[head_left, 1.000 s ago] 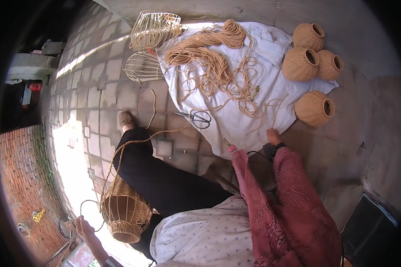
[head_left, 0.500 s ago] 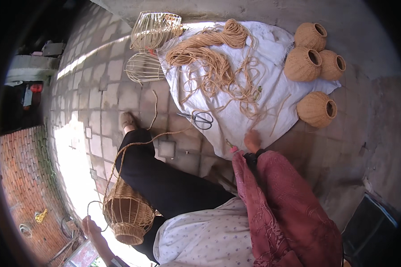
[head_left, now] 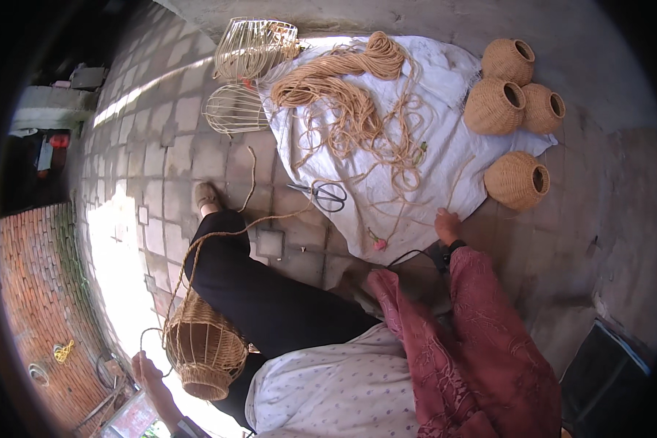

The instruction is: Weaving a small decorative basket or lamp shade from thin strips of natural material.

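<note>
At the lower left, my left hand (head_left: pixel 147 372) has its fingers together at a thin dark cord loop (head_left: pixel 144 337) beside a half-woven basket (head_left: pixel 204 343). The basket, bare ribs showing, rests against my left leg with its narrow woven neck toward me. A long twisted rope (head_left: pixel 219 235) runs from it over my knee toward the black scissors (head_left: pixel 328 196). My right hand (head_left: pixel 447 225) lies at the near edge of the white cloth (head_left: pixel 445 80), fingers curled over the near end of a thin rope strand (head_left: pixel 461 177). Its grip is small and partly hidden.
A rope bundle (head_left: pixel 336 77) with loose coils spreads over the cloth. Two bare basket frames (head_left: pixel 252 51) stand at the far left. Several round woven baskets (head_left: pixel 518 180) sit at the right. A pink flower-like thing (head_left: pixel 379 244) lies near the cloth's front edge.
My right hand has moved right, from beside the pink thing to the strand's near end. The pink thing now shows fully on the cloth. My left hand has hardly moved.
</note>
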Tool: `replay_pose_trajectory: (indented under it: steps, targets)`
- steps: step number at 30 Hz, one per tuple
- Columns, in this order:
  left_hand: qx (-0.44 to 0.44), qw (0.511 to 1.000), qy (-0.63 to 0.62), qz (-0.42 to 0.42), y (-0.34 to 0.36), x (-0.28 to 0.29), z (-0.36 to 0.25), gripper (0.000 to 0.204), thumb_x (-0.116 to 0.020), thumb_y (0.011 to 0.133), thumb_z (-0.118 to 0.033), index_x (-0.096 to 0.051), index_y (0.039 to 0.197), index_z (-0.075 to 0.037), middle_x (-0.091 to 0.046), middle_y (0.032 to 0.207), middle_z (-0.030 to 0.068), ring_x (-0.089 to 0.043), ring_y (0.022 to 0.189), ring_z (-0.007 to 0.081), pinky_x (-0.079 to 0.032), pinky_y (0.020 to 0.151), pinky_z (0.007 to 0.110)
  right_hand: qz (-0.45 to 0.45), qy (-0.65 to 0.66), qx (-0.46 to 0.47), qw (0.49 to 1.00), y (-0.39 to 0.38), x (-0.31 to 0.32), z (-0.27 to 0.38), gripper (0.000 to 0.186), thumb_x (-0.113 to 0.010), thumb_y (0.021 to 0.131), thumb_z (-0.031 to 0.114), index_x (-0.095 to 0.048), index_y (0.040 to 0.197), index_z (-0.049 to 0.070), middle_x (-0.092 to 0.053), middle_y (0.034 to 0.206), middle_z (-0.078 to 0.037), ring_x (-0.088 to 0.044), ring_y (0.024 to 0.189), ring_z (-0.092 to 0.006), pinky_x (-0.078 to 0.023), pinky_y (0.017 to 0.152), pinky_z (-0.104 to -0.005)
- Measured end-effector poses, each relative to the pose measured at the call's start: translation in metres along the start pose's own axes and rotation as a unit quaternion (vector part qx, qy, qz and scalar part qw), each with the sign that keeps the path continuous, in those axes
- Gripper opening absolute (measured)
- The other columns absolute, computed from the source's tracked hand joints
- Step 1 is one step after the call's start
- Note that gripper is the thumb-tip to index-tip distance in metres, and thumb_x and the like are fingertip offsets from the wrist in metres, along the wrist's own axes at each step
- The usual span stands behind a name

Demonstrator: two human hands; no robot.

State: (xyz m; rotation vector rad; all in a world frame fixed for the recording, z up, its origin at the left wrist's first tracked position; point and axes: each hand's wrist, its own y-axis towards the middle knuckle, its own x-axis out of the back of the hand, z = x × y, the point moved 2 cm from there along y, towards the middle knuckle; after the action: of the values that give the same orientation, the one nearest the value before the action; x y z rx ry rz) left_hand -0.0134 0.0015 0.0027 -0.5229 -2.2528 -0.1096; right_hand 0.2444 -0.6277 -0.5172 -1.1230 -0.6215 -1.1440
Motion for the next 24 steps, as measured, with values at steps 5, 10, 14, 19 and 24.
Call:
replay_pose_trajectory:
  steps: [5,10,14,19,24]
  targets:
    - [0.015,1.0,-0.009,0.017,0.003,-0.007,0.004,0.022,-0.053,0.093,-0.028,-0.046,0.078,-0.013,-0.026,0.061,-0.0068,-0.024,0.052,0.003,-0.021,0.047,0.021,0.09,0.015,-0.113,0.989,0.029,-0.032,-0.079,0.03,-0.049,0.081,0.025,-0.065,0.101,0.01,-0.061,0.103,-0.025,-0.058,0.089,-0.0415,-0.045,0.085,-0.05]
    - [-0.001,1.0,0.0,-0.013,-0.002,0.01,0.0,0.02,-0.054,0.093,-0.026,-0.048,0.079,-0.013,-0.028,0.058,-0.0075,-0.026,0.049,0.0018,-0.021,0.044,0.02,-0.099,0.083,-0.049,0.99,-0.014,-0.032,0.029,0.029,-0.049,0.083,0.017,-0.061,0.107,0.005,-0.059,0.112,-0.016,-0.058,0.094,-0.0387,-0.046,0.085,-0.0498]
    - [-0.005,0.999,-0.032,0.019,0.01,0.0,0.004,0.018,-0.055,0.093,-0.026,-0.05,0.08,-0.014,-0.03,0.058,-0.0081,-0.026,0.049,0.0014,-0.023,0.043,0.02,-0.054,0.041,0.099,0.993,-0.045,-0.02,0.08,0.036,-0.057,0.083,0.019,-0.054,0.117,0.007,-0.053,0.123,-0.012,-0.054,0.104,-0.0354,-0.046,0.084,-0.0491]
    - [-0.014,0.999,-0.034,0.025,0.004,-0.002,-0.002,0.02,-0.055,0.094,-0.027,-0.048,0.079,-0.015,-0.029,0.059,-0.0084,-0.026,0.05,0.0007,-0.023,0.044,0.019,-0.02,0.032,0.018,0.999,-0.033,0.021,0.143,0.051,-0.065,0.075,0.019,-0.051,0.124,0.009,-0.047,0.128,-0.023,-0.05,0.111,-0.0405,-0.044,0.089,-0.0489]
    - [-0.003,0.999,-0.02,0.035,0.002,-0.012,0.0,0.022,-0.054,0.094,-0.028,-0.047,0.079,-0.014,-0.028,0.062,-0.0082,-0.024,0.052,0.001,-0.02,0.045,0.019,0.011,-0.003,0.069,0.998,0.011,-0.004,0.113,0.054,-0.068,0.07,0.016,-0.052,0.119,0.002,-0.051,0.114,-0.026,-0.051,0.106,-0.0415,-0.044,0.088,-0.0467]
